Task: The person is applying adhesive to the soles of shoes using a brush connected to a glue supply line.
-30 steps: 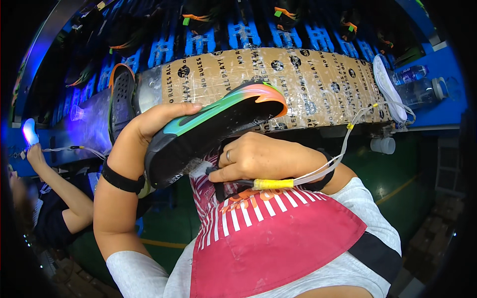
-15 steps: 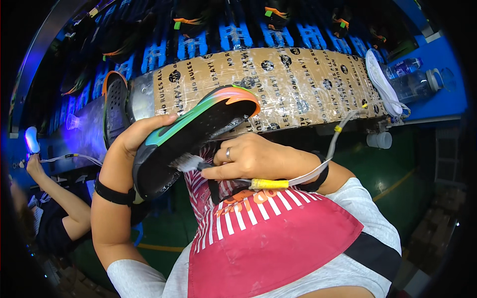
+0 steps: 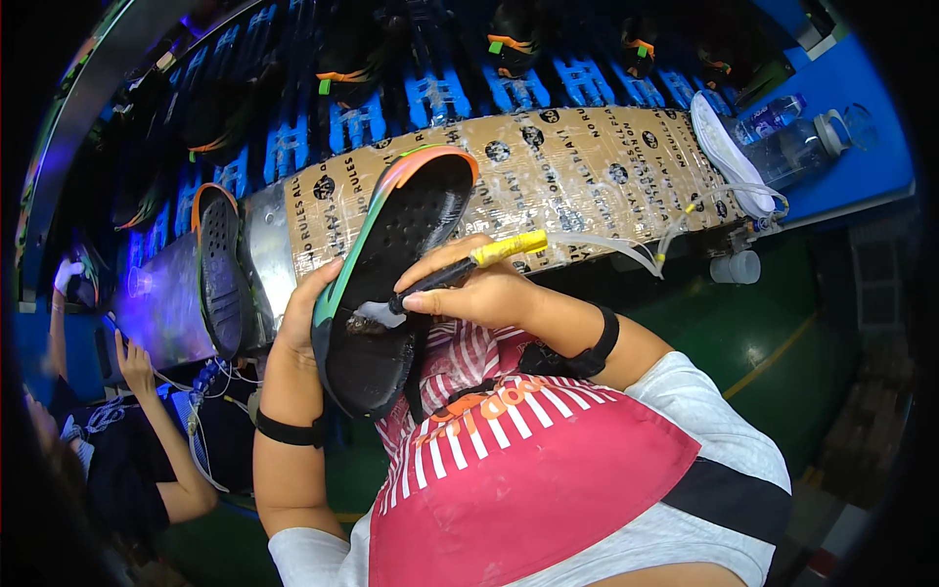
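Behind the hands, a long bench [image 3: 587, 186] wrapped in brown printed tape was seen, with blue racks beyond. A black perforated shoe sole [image 3: 391, 284] with a multicoloured rim was gripped along its edge by the left hand [image 3: 305, 318]. A slim yellow-and-black applicator [image 3: 468, 266] was pinched tightly in the right hand [image 3: 479, 293], its tip touching the sole.

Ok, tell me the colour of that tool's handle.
Yellow handle with a black front end, seen in the head view.

Black shoe sole [image 3: 391, 284] — orange-green rim; yellow-black brush [image 3: 469, 264]; red-white striped apron [image 3: 528, 460]
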`<state>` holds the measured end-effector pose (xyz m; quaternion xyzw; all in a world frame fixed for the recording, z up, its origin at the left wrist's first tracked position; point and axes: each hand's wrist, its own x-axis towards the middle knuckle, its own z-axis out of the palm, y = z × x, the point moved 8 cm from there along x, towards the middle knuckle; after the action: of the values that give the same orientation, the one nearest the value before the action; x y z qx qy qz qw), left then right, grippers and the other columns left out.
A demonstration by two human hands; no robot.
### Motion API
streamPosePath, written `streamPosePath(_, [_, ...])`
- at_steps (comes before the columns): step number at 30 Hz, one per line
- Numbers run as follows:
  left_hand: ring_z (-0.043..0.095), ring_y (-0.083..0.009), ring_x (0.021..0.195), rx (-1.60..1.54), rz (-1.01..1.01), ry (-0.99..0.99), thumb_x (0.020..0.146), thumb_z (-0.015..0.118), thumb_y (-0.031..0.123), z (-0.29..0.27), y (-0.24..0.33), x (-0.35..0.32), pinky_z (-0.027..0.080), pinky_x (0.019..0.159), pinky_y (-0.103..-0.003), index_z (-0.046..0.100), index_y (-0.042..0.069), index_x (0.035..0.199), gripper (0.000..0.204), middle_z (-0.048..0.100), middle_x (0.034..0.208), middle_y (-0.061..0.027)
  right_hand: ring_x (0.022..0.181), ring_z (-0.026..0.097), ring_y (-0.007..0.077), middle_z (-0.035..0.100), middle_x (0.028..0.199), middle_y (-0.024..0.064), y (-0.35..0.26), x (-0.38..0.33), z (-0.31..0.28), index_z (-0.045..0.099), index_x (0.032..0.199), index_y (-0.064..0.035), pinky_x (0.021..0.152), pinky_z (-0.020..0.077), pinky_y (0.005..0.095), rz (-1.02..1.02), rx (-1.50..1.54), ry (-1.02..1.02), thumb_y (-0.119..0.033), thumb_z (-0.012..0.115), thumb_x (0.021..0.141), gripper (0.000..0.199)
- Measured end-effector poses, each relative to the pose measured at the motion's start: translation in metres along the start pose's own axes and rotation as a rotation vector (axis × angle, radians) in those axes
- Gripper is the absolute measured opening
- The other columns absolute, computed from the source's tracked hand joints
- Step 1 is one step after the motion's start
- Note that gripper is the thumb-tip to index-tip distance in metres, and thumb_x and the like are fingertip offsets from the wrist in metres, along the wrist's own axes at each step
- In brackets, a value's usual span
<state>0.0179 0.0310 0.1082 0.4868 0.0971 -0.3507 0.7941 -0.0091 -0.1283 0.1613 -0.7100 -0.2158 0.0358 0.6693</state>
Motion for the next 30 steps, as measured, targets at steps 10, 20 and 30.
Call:
streamPosePath(10, [0.062,-0.0255,0.090,-0.173,0.011,-0.130,0.089,0.042,0.022,0.019,-0.011,0.003,0.051,0.080,-0.035,0.050,-0.005,0.115,0.039,0.060,0.105,-0.0187,0.068,0.060,0.0095,0.064,0.077,0.0057,0.025,-0.003,-0.031,0.066,0.089,-0.0003,0.061,0.0484,0.0218,0.191,0.339,0.163,-0.010,0.070,0.074,0.018])
streamPosePath(20, [0.063,-0.0276,0.088,-0.280,0.123,-0.081,0.089,0.037,0.025,0.018,-0.015,0.000,0.052,0.079,-0.038,0.051,-0.004,0.115,0.041,0.061,0.104,-0.0196,0.062,0.060,0.0219,0.062,0.073,0.0124,-0.025,-0.014,-0.048,0.066,0.091,-0.0030,0.056,0.0455,0.0288,-0.392,-0.470,0.467,-0.003,0.071,0.069,0.023])
streamPosePath(30, [0.041,-0.0390,0.119,-0.524,0.482,-0.076,0.085,0.035,0.047,-0.027,0.010,-0.004,0.035,0.098,-0.048,0.037,-0.001,0.130,0.066,0.042,0.129,-0.0234,0.067,0.063,0.0189,0.065,0.079,0.0107,-0.041,-0.017,-0.040,0.066,0.094,-0.0031,0.060,0.0484,0.0266,-0.411,-0.221,0.278,-0.004,0.070,0.070,0.024])
